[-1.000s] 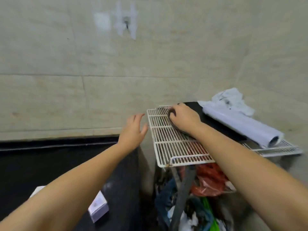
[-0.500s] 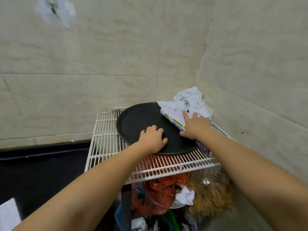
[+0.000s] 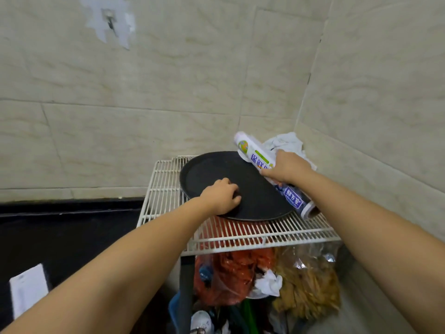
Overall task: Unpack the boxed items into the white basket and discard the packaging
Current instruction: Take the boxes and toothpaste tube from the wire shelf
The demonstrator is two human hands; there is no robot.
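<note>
A round black tray (image 3: 212, 169) lies on a white wire rack (image 3: 166, 186) in the wall corner. My left hand (image 3: 222, 195) grips the tray's near edge, fingers curled over the rim. My right hand (image 3: 286, 167) is closed around a white roll with purple and green print (image 3: 293, 197), tilted up with its far end raised over the tray's right side. A white box (image 3: 27, 289) rests on the black counter at lower left. No white basket is in view.
A crumpled white cloth (image 3: 287, 142) lies behind the roll in the corner. Under the rack hang a red plastic bag (image 3: 228, 278) and a clear bag of brown strands (image 3: 310, 280). Tiled walls close in behind and to the right.
My right hand has closed on the roll and lifted its far end. My left hand went from beside the rack to the tray's near edge and stays there.
</note>
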